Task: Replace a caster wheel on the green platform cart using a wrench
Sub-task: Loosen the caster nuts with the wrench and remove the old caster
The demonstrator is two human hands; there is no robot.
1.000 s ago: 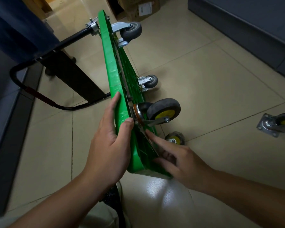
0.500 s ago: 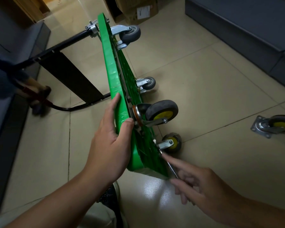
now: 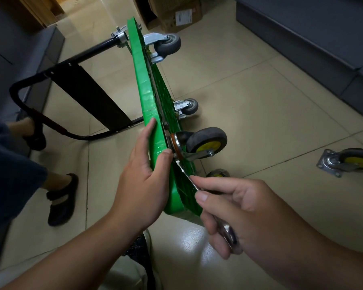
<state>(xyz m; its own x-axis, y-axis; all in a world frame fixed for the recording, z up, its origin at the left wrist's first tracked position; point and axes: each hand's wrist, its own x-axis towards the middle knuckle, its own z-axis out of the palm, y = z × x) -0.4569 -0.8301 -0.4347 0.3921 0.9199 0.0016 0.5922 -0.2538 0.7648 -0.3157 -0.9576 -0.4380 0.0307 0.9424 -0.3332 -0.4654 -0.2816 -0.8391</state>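
Fitting the wrench (image 3: 188, 177) to the mount of the yellow-hub caster wheel (image 3: 206, 141), by the look of it. The head sits at the plate just under the swivel. Cannot tell if it is seated on a nut. The green platform cart (image 3: 149, 97) stands on its long edge on the floor, underside facing right, with that caster at the near upper corner. A second yellow-hub caster (image 3: 217, 174) peeks out below. A loose caster (image 3: 348, 162) lies on the tiles, well apart to the right. Someone's dark shoes (image 3: 61, 197) are just left of the black handle (image 3: 71, 63).

Risks:
- A half-seated wrench head slips off under torque, and the knuckles hit the ribbed underside.
- The cart balances on its edge, so a hard pull could tip it toward the shoes.
- The left thumb is right beside the plate, so there's a pinch risk.

Grip:
- Left hand (image 3: 143, 181) clamps the cart's top edge, fingers flat on the deck side and thumb over the rim.
- Right hand (image 3: 235, 208) is closed round the wrench handle, with index finger and thumb extended along the shaft.
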